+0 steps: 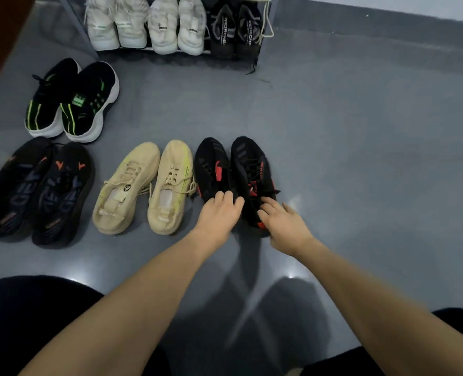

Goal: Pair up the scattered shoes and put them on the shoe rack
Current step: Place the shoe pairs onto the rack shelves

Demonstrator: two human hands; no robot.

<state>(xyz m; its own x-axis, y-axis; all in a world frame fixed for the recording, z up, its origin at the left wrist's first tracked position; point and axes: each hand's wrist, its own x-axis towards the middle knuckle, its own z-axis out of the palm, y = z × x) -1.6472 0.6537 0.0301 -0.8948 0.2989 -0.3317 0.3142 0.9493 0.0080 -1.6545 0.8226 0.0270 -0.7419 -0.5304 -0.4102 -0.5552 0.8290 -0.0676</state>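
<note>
A pair of black shoes with red marks stands side by side on the grey floor, the left one (212, 169) and the right one (252, 172). My left hand (219, 213) grips the heel of the left black-red shoe, fingers curled into its opening. My right hand (281, 221) holds the heel of the right one, fingers on its collar. The shoe rack (262, 42) stands at the top, its low shelf carrying two white pairs (149, 25) and a dark pair (234, 31).
On the floor to the left sit a beige pair (146, 185), a black pair with orange and blue marks (37, 191), and a black pair with green stripes (73, 101). A wall runs along the top right. My knees are at the bottom edge.
</note>
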